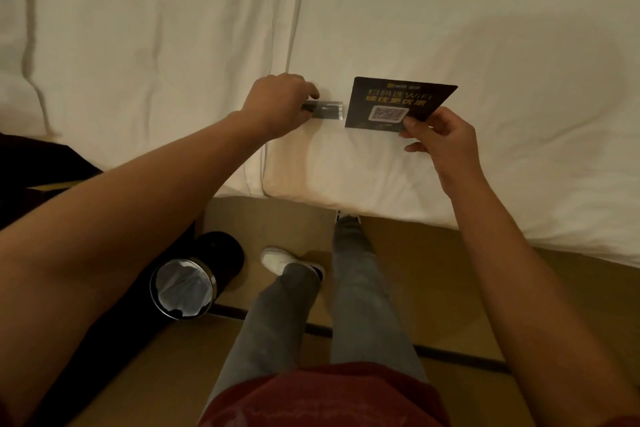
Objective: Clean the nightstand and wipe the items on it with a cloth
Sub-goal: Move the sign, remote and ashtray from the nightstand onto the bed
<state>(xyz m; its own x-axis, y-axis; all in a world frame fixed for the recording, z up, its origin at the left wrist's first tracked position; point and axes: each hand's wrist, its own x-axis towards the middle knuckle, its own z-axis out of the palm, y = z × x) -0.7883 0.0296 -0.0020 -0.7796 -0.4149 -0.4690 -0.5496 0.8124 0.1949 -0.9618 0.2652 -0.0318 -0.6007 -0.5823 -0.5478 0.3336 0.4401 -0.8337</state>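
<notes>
My right hand [438, 137] pinches the lower right corner of a black WiFi card [398, 100] with yellow lettering and a QR code, holding it tilted just above the white bed [485, 28]. My left hand [277, 104] grips one end of a small clear and dark bar-shaped stand [327, 109] that lies on the sheet just left of the card. The card's left edge sits close to the stand's right end. No cloth and no nightstand top can be made out.
A dark piece of furniture [41, 163] stands at the far left beside the bed. On the tan floor [450, 288] a black bin with a clear liner [183, 288] stands near my feet. The bed's edge runs across the middle of the view.
</notes>
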